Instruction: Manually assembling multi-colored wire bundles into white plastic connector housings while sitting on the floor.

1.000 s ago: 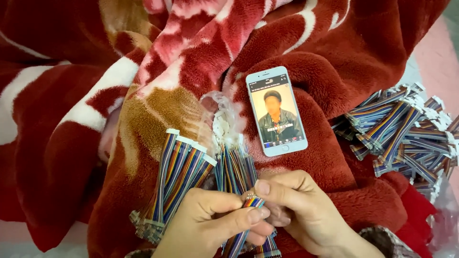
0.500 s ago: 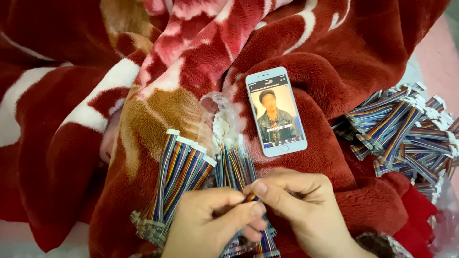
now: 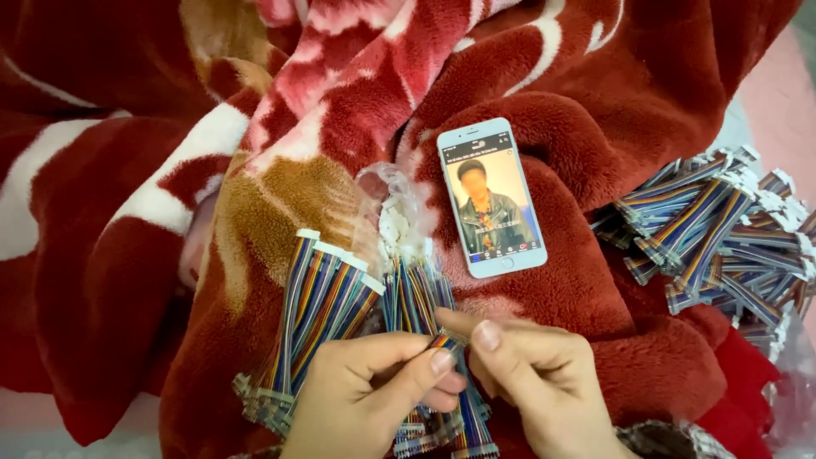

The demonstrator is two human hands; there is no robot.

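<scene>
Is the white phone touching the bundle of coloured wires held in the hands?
Apart. The head view shows red blanket between the white phone and the held wire bundle.

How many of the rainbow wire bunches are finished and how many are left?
A heap of striped wire bundles lies to the right on the red blanket, seemingly set aside. The left hand and right hand pinch one cable strip between them. A fanned bunch and a clear bag of cables still sit beside the hands. Which pile counts as finished can't be told.
</scene>
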